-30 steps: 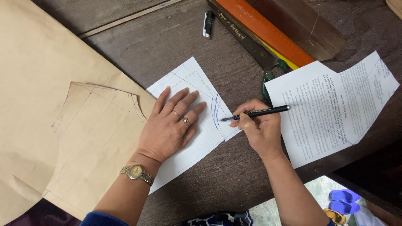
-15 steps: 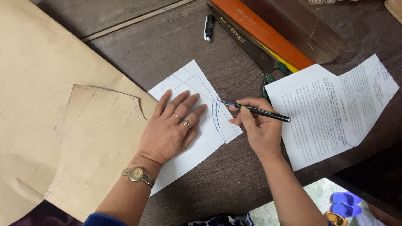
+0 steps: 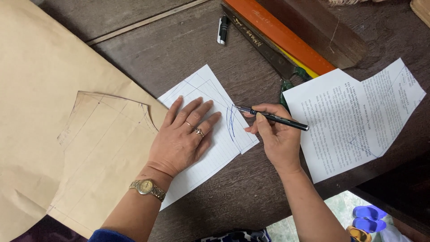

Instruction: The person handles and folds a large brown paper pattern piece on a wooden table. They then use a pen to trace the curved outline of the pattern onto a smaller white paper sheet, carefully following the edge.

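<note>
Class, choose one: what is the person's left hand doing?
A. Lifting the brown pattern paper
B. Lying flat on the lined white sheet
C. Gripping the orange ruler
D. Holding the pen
B: the left hand lies palm down, fingers spread, on the lined white sheet, while the right hand holds the pen.

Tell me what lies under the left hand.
The left hand lies flat on a lined white sheet with blue pen curves. The part beneath the palm is hidden. The sheet rests on the wooden table.
</note>
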